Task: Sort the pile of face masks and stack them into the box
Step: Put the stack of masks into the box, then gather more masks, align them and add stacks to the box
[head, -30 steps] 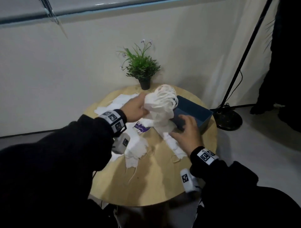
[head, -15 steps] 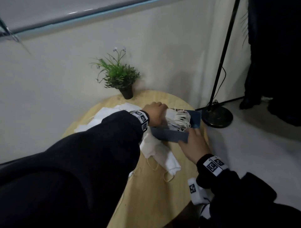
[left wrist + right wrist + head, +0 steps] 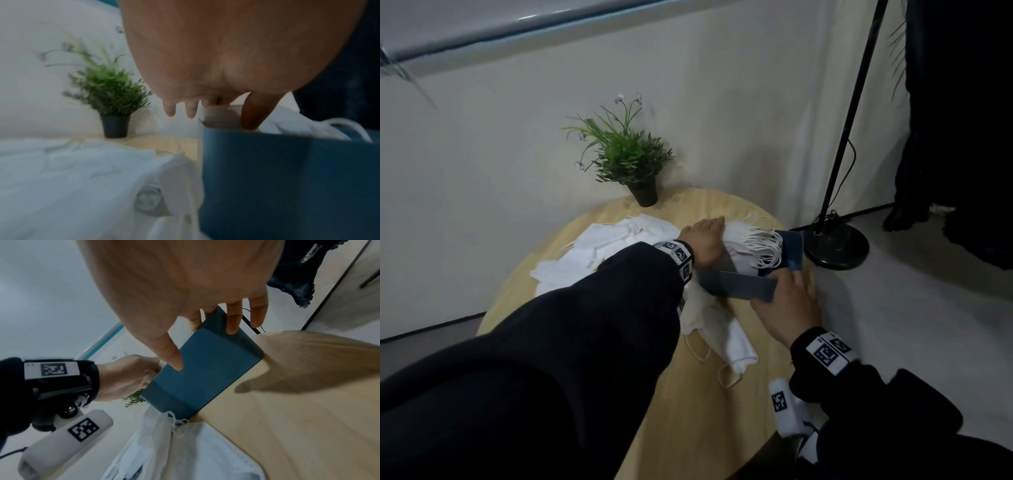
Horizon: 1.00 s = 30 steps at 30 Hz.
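Both arms wore long black sleeves [image 3: 571, 342], loose fabric, cuffs at wrist. Left hand [image 3: 703, 241] and right hand [image 3: 789, 305] were bare, no gloves or rings seen. Each wrist had a white band w/ black square fiducial markers: left wristband [image 3: 678, 255] showed approx. three tags in a row, right wristband [image 3: 828, 353] two. Under each wrist hung a white rounded cam module w/ one black tag; right-side module [image 3: 786, 407] had a thin cable trailing. Left-side module [image 3: 68, 441] was fixed via black bracket w/ a silver screw [image 3: 71, 408], dark cable at its end.
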Each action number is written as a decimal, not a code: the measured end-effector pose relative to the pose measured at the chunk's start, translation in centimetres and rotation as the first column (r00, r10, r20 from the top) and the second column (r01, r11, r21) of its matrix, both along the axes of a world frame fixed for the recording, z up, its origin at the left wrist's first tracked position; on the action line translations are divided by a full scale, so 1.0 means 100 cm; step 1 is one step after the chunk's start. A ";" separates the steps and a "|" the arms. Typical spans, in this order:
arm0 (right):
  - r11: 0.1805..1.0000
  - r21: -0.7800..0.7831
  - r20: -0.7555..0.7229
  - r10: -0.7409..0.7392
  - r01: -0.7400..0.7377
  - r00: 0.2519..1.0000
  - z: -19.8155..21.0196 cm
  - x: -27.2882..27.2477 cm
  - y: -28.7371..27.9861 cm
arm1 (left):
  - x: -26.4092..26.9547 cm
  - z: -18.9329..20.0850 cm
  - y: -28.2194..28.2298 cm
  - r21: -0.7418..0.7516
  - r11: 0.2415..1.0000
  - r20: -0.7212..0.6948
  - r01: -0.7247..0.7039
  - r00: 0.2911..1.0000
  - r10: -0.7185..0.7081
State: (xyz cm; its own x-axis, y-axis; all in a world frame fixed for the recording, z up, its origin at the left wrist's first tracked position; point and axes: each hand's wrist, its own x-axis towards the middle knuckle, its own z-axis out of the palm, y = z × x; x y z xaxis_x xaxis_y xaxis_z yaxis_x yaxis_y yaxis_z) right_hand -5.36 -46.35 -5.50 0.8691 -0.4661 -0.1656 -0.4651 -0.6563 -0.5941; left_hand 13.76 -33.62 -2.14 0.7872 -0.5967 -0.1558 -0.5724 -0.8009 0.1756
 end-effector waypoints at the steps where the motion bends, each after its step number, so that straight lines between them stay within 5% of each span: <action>1: 1.000 0.008 -0.004 -0.004 0.004 1.000 0.000 0.000 0.000 | 0.003 0.001 0.002 -0.044 0.998 -0.029 -0.035 0.999 0.034; 10: 0.999 -0.006 0.029 -0.042 0.043 0.999 0.005 -0.002 0.001 | 0.010 0.007 0.019 -0.154 0.980 -0.182 -0.125 0.979 0.097; 14: 0.998 -0.033 0.211 -0.037 0.045 0.977 0.011 -0.007 0.011 | -0.003 0.048 0.054 -0.319 0.938 -0.197 -0.137 0.977 0.076; 17: 0.984 0.137 0.375 0.057 -0.116 0.925 0.015 -0.006 0.027 | -0.011 0.072 0.117 -0.331 0.917 -0.197 -0.223 0.967 0.164; 22: 0.888 0.241 0.128 0.371 -0.392 0.920 -0.006 -0.003 0.073 | -0.047 0.059 0.233 -0.132 0.865 -0.243 -0.484 0.862 0.446; 26: 0.891 0.181 0.026 0.419 -0.417 0.907 -0.016 0.008 0.103 | -0.078 -0.004 0.292 0.147 0.747 -0.254 -0.649 0.705 0.662; 30: 0.889 0.051 -0.164 0.458 -0.456 0.874 -0.016 0.014 0.127 | -0.098 -0.047 0.314 0.154 0.682 -0.211 -0.715 0.651 0.729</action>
State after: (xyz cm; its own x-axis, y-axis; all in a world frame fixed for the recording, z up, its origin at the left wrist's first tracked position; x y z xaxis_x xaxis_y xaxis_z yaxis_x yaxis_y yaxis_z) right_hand -4.00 -33.61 -7.12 0.9439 -0.0213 -0.3296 -0.2078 -0.8140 -0.5424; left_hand 3.97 -2.18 -6.86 0.8990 0.1591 -0.4081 0.2447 -0.9552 0.1666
